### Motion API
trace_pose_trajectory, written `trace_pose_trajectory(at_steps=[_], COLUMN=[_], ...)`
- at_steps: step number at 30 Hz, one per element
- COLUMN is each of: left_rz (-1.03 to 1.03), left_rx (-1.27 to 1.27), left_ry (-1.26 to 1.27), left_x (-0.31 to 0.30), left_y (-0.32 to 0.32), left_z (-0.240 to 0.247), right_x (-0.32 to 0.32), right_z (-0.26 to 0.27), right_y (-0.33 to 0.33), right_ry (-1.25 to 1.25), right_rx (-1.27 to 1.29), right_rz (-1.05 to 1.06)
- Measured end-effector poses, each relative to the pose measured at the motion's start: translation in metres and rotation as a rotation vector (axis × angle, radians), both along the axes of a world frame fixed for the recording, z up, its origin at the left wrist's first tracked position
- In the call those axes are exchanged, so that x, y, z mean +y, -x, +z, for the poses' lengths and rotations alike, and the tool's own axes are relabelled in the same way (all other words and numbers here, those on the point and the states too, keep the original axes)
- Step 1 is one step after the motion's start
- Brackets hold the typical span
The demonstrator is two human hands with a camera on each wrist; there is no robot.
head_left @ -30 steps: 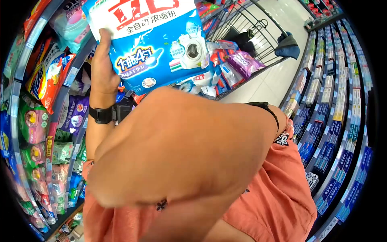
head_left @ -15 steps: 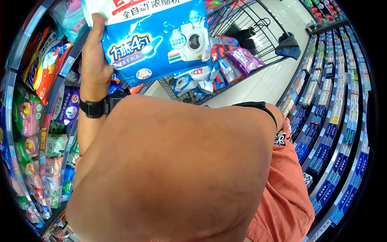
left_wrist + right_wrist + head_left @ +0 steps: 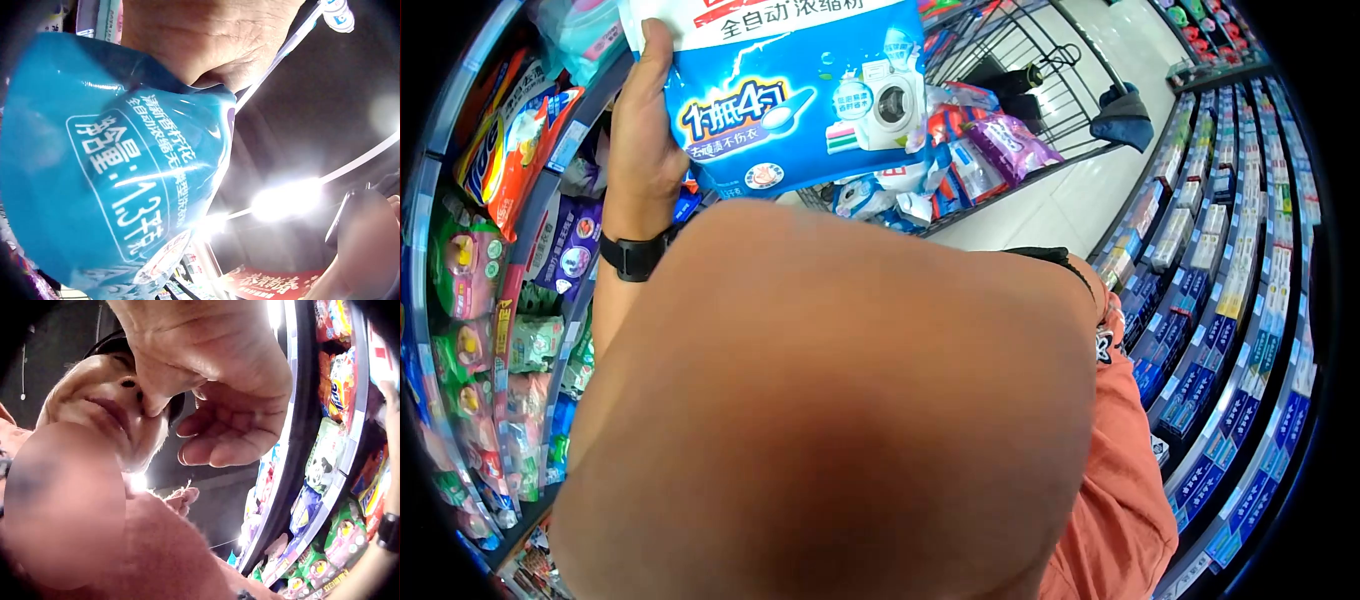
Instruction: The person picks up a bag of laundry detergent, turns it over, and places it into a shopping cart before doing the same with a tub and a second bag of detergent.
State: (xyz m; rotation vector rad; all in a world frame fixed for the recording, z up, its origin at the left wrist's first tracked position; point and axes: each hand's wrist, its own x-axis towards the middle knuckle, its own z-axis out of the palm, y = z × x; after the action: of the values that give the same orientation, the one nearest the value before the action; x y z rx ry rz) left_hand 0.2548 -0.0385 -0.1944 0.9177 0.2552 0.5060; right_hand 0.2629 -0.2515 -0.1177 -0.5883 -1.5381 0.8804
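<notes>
My left hand (image 3: 645,130) grips the left edge of a blue and white bag of laundry powder (image 3: 800,110), thumb on its printed front. The bag is held up at the top of the head view, its upper end cut off. In the left wrist view the bag's blue side (image 3: 125,169) fills much of the frame, below the hand. My right hand (image 3: 219,387) is raised close to my face, fingers loosely bent and holding nothing. A blurred bare arm (image 3: 830,400) covers the middle of the head view.
Beyond the bag stands a wire shopping cart with several packages, among them a purple bag (image 3: 1012,148). Shelves on the left carry detergent bags, including an orange one (image 3: 525,155). Small boxes (image 3: 1190,395) line the shelves on the right.
The right arm has come up nearer the head camera and covers more of the view. The laundry powder bag has risen slightly, still in the left hand.
</notes>
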Motion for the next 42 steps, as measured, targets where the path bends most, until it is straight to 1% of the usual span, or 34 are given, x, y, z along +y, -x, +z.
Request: trace_pose_trajectory(at_steps=[1,4,5,6,7,8,9,10,11,12,14,16,17,18,19,20,21,22,23,26,27,30,31,32,34,36,38,40,41,42], left_rz=[0.017,-0.020,-0.006,-0.062,-0.056,-0.047,-0.057,-0.041,-0.007,0.031,0.101,0.040,0.022,0.002,0.037,0.073,0.088,0.104,0.127,0.159,0.171,0.192,0.214,0.245,0.225,0.187,0.217,0.240,0.293,0.313], left_rx=[0.014,0.067,0.045,0.007,0.018,0.029,0.016,-0.001,0.038,0.073,0.057,0.021,0.011,0.026,0.027,0.020,-0.006,-0.033,-0.034,-0.028,-0.059,-0.128,-0.110,-0.159,-0.180,-0.253,-0.244,-0.268,-0.247,-0.245], left_ry=[0.000,-0.026,-0.052,-0.029,-0.047,-0.065,-0.029,-0.054,-0.067,-0.084,-0.089,-0.123,-0.128,-0.141,-0.141,-0.149,-0.141,-0.140,-0.147,-0.166,-0.206,-0.348,-0.398,-0.437,-0.470,-0.489,-0.573,-0.678,-0.743,-0.743], left_x=[0.000,-0.004,-0.004,-0.004,-0.001,0.001,-0.003,-0.004,-0.002,0.002,-0.003,0.000,0.000,0.003,0.003,0.003,0.003,0.000,-0.002,0.011,0.013,0.016,0.021,0.022,0.037,0.053,0.070,0.097,0.106,0.114], left_y=[0.001,0.004,0.003,0.005,0.006,0.008,0.011,0.014,0.017,0.021,0.021,0.024,0.026,0.028,0.029,0.029,0.031,0.033,0.036,0.052,0.057,0.076,0.083,0.086,0.094,0.098,0.103,0.100,0.103,0.102], left_z=[0.000,0.004,0.003,0.004,0.004,0.005,0.010,0.014,0.016,0.018,0.027,0.030,0.034,0.037,0.040,0.046,0.053,0.062,0.076,0.109,0.126,0.175,0.192,0.209,0.247,0.282,0.319,0.356,0.373,0.390], right_x=[0.001,-0.001,-0.003,-0.005,-0.010,-0.018,-0.028,-0.036,-0.037,-0.037,-0.035,-0.028,-0.027,-0.021,-0.006,-0.005,0.002,0.007,0.014,0.035,0.039,0.061,0.068,0.076,0.093,0.111,0.138,0.157,0.167,0.180], right_z=[0.002,0.003,0.003,0.003,0.003,0.004,0.004,0.004,-0.003,-0.016,-0.056,-0.096,-0.119,-0.123,-0.124,-0.105,-0.098,-0.097,-0.094,-0.061,-0.042,-0.006,0.008,0.023,0.055,0.094,0.128,0.167,0.189,0.206], right_y=[0.000,-0.016,-0.020,-0.033,-0.043,-0.058,-0.074,-0.082,-0.094,-0.107,-0.142,-0.161,-0.174,-0.160,-0.150,-0.135,-0.128,-0.126,-0.127,-0.115,-0.112,-0.110,-0.109,-0.110,-0.110,-0.108,-0.110,-0.113,-0.109,-0.110], right_ry=[0.004,0.036,0.056,0.089,0.148,0.273,0.461,0.597,0.596,0.606,0.584,0.504,0.581,0.607,0.455,0.494,0.503,0.438,0.474,0.374,0.382,0.196,0.160,0.117,0.006,-0.126,-0.210,-0.196,-0.240,-0.245], right_rx=[-0.003,-0.023,-0.041,-0.054,-0.074,-0.102,-0.174,-0.094,-0.045,0.062,0.133,0.015,-0.059,0.019,0.042,0.006,0.076,0.129,0.171,0.208,0.163,0.144,0.120,0.095,0.026,-0.031,0.032,0.082,0.099,0.118], right_rz=[0.007,-0.001,-0.019,-0.032,-0.059,-0.103,-0.136,-0.361,-0.541,-0.704,-0.915,-0.935,-0.783,-0.687,-0.568,-0.588,-0.572,-0.587,-0.556,-0.570,-0.580,-0.552,-0.541,-0.524,-0.540,-0.558,-0.507,-0.412,-0.387,-0.362])
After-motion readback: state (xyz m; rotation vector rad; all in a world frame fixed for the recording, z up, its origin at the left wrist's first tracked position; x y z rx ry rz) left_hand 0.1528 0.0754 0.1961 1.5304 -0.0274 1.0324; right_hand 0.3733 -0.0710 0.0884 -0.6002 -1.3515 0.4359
